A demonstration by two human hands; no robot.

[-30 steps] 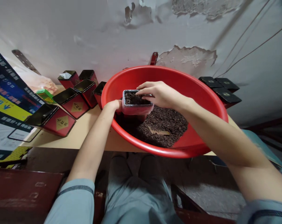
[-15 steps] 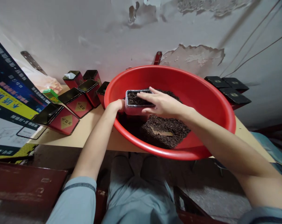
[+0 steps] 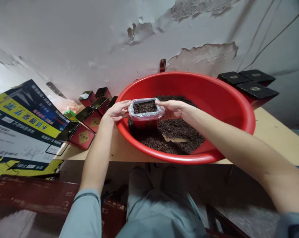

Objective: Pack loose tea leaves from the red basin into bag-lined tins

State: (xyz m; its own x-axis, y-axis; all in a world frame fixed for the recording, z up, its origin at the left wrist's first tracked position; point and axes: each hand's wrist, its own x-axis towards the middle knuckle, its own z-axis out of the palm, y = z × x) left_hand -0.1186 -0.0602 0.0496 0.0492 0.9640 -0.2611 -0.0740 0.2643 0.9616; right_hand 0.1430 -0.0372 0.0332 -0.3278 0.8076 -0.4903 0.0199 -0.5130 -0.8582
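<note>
A red tin lined with a clear plastic bag stands over the left part of a large red basin. Dark loose leaves fill the tin close to its rim. My left hand grips the bag's edge on the left side. On the right side, my right hand pinches the bag at the rim. More dark leaves lie in the basin, with a flat tan piece on top of them.
Several red and black tins stand left of the basin, beside a large printed box. Closed black-lidded tins are at the right. A wooden tabletop carries them, against a peeling wall.
My right hand has moved off the leaves to the tin's right rim. The bag's edge now shows spread outward around the rim, and my left hand has shifted along the left side. The view has shifted.
</note>
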